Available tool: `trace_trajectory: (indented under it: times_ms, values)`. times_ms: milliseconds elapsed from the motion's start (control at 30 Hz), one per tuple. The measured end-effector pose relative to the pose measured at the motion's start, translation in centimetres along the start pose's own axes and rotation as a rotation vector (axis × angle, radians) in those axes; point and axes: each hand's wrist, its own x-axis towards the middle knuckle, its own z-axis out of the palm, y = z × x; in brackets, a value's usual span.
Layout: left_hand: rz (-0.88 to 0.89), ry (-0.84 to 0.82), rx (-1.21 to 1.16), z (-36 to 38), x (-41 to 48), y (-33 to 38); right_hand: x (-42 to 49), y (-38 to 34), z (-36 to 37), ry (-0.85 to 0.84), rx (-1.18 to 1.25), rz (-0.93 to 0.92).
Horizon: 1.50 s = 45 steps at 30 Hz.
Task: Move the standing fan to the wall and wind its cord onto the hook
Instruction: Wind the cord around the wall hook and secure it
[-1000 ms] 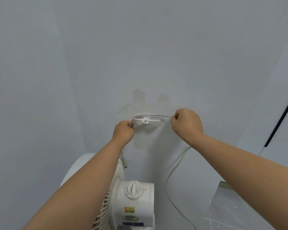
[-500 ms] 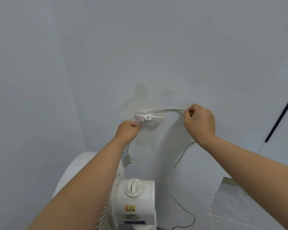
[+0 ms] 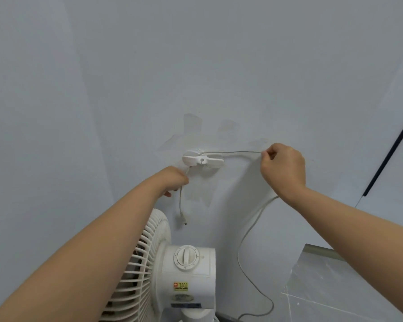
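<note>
A white standing fan [image 3: 186, 275] stands close to the wall, its grille to the left and its dial on top. Above it a white two-winged cord hook [image 3: 203, 159] is fixed to the wall. The thin white cord [image 3: 237, 152] runs taut from the hook's upper side to my right hand [image 3: 282, 168], which pinches it to the right of the hook. From that hand the cord drops in a long loop to the floor. My left hand [image 3: 173, 178] grips the cord just under the hook's left wing, and the plug [image 3: 181, 219] dangles below it.
The pale wall [image 3: 219, 66] has patchy marks around the hook. A corner with a second wall lies on the left. A dark vertical strip [image 3: 391, 145] runs along the right. Grey tiled floor [image 3: 335, 287] shows at the bottom right.
My right hand has moved right and slightly up, drawing the cord out straight from the hook. My left hand has dropped below the hook's left wing, and the plug hangs lower.
</note>
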Motion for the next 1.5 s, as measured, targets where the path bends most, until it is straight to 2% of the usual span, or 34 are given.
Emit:
trace_trajectory:
  times_ms: [267,467,633,800,867,1167,1500]
  values:
    - [0.017,-0.006,-0.176,0.6,0.3,-0.6,1.2,-0.1,-2.1,0.227,0.223,0.152]
    - [0.108,0.067,-0.171,1.6,0.6,-0.8,-1.5,1.7,-1.8,0.045,0.095,0.046]
    - [0.162,0.08,-0.133,1.5,0.5,-1.1,-2.0,-0.4,0.0,0.061,0.056,-0.223]
    - [0.187,0.081,-0.129,1.8,0.6,-0.9,-1.4,-3.5,3.0,-0.22,-0.205,-0.297]
    - [0.197,0.071,-0.136,1.7,0.6,-1.0,-0.8,-4.0,3.8,-0.278,-0.331,-0.344]
    - [0.215,-0.007,-0.174,1.3,0.1,-0.6,0.1,-3.9,4.6,-0.365,-0.677,-0.497]
    - [0.219,-0.032,-0.183,0.9,0.1,-1.3,0.0,-4.5,4.8,-0.373,-0.821,-0.645]
